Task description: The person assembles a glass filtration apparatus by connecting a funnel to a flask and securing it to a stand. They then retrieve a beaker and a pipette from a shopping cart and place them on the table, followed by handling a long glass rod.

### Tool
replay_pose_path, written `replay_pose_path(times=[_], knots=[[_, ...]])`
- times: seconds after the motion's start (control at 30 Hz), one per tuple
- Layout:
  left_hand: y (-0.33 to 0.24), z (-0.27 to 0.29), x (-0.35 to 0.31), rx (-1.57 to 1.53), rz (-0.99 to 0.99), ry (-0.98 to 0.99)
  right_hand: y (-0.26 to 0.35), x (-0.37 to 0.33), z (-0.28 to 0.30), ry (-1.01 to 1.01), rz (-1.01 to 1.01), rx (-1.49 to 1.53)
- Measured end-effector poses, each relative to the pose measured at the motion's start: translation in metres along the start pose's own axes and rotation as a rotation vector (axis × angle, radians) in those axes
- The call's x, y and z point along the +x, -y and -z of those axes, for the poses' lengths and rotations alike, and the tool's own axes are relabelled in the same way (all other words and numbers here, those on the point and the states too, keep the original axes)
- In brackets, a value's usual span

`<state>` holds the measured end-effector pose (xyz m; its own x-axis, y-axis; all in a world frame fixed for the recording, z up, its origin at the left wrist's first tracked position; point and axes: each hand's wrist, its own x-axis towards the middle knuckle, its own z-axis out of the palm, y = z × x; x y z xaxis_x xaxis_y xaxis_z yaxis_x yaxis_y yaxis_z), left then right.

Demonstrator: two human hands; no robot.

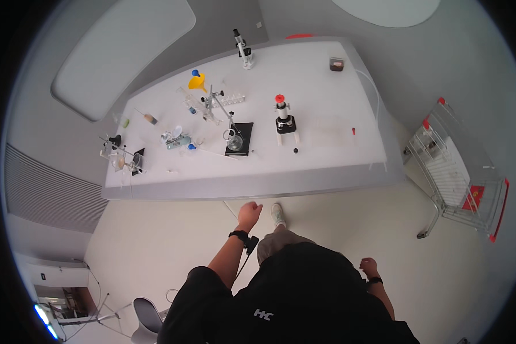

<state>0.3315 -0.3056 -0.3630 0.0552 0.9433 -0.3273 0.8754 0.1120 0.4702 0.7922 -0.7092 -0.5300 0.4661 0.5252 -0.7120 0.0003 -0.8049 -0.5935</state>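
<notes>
My left hand (pixel 250 215) hangs over the floor just short of the white table's (pixel 327 149) front edge, its fingers curled in and nothing seen in them. Lower on the right, beside my body, my right hand (pixel 369 265) is loosely closed, also with nothing visible in it. Neither one touches the table. Across from the left hand, a ring stand (pixel 247 139) with a black base holds a round glass vessel (pixel 234 143). To its right stands a black and white microscope (pixel 285 120) with a red top. A small black knob (pixel 296 151) lies in front of that microscope.
Further back are a yellow funnel (pixel 196 82), a test tube rack (pixel 233 100), a second microscope (pixel 245 54) and a dark box (pixel 336 65). Another stand with glassware (pixel 120 161) is at the table's left end. A shopping cart (pixel 456 183) stands right, a chair (pixel 147 314) lower left.
</notes>
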Motion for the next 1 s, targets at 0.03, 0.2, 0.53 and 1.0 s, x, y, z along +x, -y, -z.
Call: replay_pose_path(times=[0.03, 0.2, 0.53, 1.0], knots=[[0.002, -0.011, -0.012, -0.007, 0.051, 0.066, -0.040, -0.008, 0.020, 0.039, -0.020, 0.020], [0.119, -0.077, -0.042, 0.256, 0.014, 0.268, -0.132, -0.077, 0.078, 0.424, 0.379, -1.018], [0.146, -0.059, -0.064, 0.210, 0.127, 0.236, -0.182, -0.065, 0.044, 0.341, 0.121, -0.527], [0.046, 0.038, 0.138, -0.470, 0.006, -0.419, -0.025, -0.041, 0.033, -0.046, -0.341, 0.297]])
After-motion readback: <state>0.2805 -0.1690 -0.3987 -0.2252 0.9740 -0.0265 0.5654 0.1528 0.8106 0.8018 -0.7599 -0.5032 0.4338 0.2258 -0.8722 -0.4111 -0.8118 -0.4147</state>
